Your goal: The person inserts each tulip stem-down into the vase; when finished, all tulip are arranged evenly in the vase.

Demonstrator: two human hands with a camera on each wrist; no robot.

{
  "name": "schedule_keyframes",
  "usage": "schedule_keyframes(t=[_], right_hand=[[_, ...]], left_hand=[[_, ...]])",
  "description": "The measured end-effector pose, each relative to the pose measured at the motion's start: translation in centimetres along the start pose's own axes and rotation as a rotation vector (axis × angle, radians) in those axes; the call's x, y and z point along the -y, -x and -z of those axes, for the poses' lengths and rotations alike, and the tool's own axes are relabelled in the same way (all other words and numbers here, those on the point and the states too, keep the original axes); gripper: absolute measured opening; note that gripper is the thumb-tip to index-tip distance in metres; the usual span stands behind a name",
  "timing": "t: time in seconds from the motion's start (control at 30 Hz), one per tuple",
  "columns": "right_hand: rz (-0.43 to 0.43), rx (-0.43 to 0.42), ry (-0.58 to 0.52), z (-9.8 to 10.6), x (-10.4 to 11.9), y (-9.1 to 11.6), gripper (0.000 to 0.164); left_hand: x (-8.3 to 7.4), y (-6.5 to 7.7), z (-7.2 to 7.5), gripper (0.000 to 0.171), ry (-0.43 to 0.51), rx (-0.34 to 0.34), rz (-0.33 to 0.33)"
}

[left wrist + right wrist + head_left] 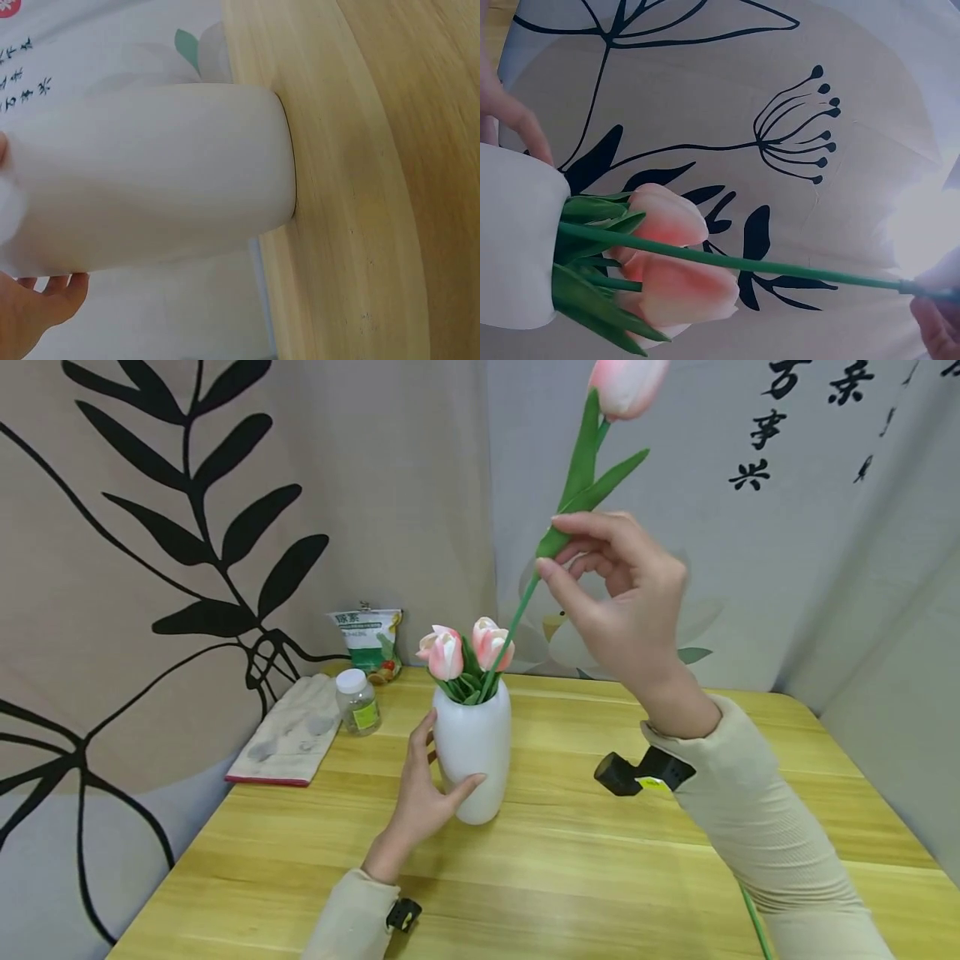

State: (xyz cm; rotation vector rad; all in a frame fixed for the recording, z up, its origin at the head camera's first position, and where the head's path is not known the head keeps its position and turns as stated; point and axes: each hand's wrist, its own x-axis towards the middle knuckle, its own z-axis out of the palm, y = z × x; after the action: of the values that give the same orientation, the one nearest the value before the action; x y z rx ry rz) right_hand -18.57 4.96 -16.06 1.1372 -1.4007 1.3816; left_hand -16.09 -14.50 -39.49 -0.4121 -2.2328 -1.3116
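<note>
A white vase stands upright on the wooden table, with a few pink-and-white tulips and green leaves showing above its rim. My left hand grips the vase from the left, thumb across its front and fingers round the far side. High above it, my right hand pinches another tulip at its stem and lower leaf, between thumb and fingers. That long stem slants down to the vase mouth; in the right wrist view the stem runs in among the leaves, where its lower end is hidden.
Left of the vase are a small clear jar with a white lid, a folded cloth and a green-and-white packet. A green stem lies partly under the right sleeve. Printed curtains hang behind the table.
</note>
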Motion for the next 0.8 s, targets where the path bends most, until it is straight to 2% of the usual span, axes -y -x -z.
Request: schedule_keyframes(t=[0.1,0.17,0.23,0.33,0.43,0.53,0.67,0.8], right_hand=[[-0.034,0.033,0.021,-0.2,-0.2,0.0,0.023],[-0.034,0.096,0.066,-0.5,-0.5,0.3,0.023],[-0.004,0.168,0.141,-1.1,-0.9,0.8,0.021],[0.087,0.261,0.251,-2.1,-1.5,2.4,0.016],[0.172,0.284,0.299,-3.0,-1.9,4.6,0.013],[0.214,0.287,0.316,-3.5,-2.7,6.8,0.014],[0.206,0.298,0.356,-3.5,-4.0,8.9,0.017],[0.157,0.343,0.374,-3.5,-5.1,10.0,0.018]], left_hand=[[0.1,0.0,0.0,0.098,-0.01,-0.001,0.001],[0.1,0.0,0.0,0.096,-0.018,-0.001,0.003],[0.1,0.0,0.0,0.095,-0.02,0.0,0.004],[0.1,-0.1,0.0,0.094,-0.014,0.007,0.008],[0.1,-0.1,0.0,0.094,-0.006,0.008,0.01],[0.1,0.0,0.0,0.095,-0.006,0.007,-0.002],[0.3,0.0,0.0,0.096,-0.014,0.008,-0.032],[0.1,0.0,0.0,0.095,-0.009,0.005,-0.039]])
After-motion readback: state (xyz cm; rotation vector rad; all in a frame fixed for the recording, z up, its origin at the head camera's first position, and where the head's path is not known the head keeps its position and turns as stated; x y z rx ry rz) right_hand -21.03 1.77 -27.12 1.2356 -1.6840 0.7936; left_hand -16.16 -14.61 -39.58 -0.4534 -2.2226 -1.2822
